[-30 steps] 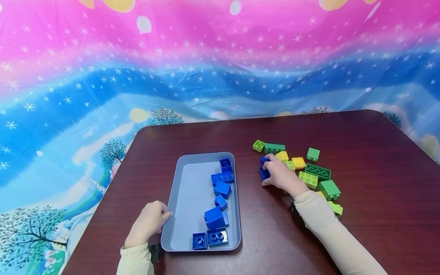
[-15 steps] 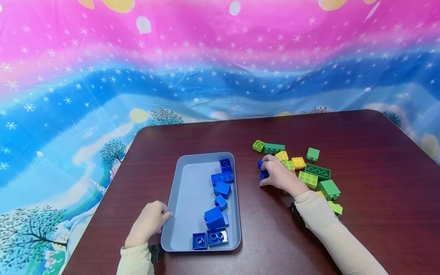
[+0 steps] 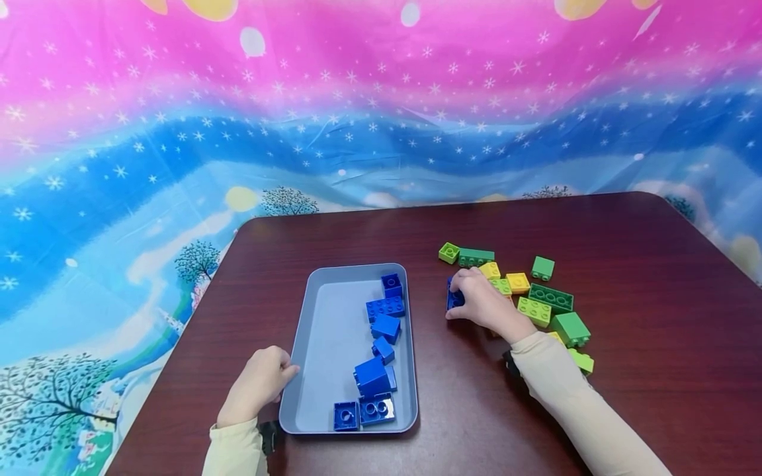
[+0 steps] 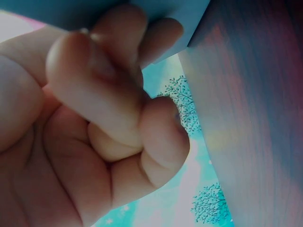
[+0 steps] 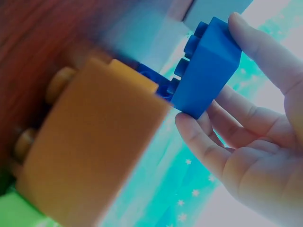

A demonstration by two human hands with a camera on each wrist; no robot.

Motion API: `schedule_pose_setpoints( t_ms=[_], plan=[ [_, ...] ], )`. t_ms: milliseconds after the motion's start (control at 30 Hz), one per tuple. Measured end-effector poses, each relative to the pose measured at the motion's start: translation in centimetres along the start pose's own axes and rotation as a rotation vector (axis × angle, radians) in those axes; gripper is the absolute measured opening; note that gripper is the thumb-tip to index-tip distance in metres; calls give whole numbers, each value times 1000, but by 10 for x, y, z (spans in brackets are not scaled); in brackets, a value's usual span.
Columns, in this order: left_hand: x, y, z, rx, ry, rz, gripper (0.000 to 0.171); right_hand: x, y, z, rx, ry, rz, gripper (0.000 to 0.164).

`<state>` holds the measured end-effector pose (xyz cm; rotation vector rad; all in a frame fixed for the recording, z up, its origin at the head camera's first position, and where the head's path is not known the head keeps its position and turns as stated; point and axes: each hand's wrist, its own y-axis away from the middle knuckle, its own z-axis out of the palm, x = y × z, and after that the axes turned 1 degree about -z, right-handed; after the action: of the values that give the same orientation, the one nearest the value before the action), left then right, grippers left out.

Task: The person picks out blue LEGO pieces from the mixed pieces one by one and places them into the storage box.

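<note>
At the left side of the grey-blue tray (image 3: 333, 311), my left hand (image 3: 257, 383) holds the rim, with a fingertip over the edge. The left wrist view shows its curled fingers (image 4: 163, 137) against the tray's underside. Right of the tray, my right hand (image 3: 485, 301) pinches a blue toy building brick (image 5: 208, 66) between thumb and fingertips. In the head view that hand covers much of the blue pieces. Beyond the pinched brick, a darker blue brick (image 5: 154, 78) partly shows. Several blue bricks (image 3: 372, 375) lie along the tray's right side and bottom.
Green and yellow bricks lie loose around and right of my right hand, among them a dark green brick (image 3: 550, 299) and a lime brick (image 3: 534, 311). An orange brick (image 5: 94, 142) is close to the right wrist camera. A patterned cloth (image 3: 381, 145) hangs behind the table (image 3: 655, 277).
My right hand has shifted slightly left, and the blue piece under its fingers has moved a little left with it. The left hand and tray have stayed in place.
</note>
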<state>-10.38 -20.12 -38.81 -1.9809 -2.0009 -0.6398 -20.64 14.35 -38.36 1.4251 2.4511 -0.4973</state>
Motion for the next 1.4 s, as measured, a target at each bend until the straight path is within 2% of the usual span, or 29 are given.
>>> schedule_pose_setpoints(
  t_ms=[633, 1000, 1200, 1400],
  plan=[
    [0, 0, 0, 14, -3, 20, 43, -26, 4, -4, 161, -11, -49, 41],
    [-1, 0, 1, 21, -12, 22, 42, -45, 1, -2, 170, -27, -102, 39],
    [0, 0, 0, -2, 0, -2, 38, -51, -1, 1, 163, -25, -104, 40],
    [1, 0, -1, -14, 2, -15, 35, -58, -3, 1, 171, -5, -140, 41]
  ],
)
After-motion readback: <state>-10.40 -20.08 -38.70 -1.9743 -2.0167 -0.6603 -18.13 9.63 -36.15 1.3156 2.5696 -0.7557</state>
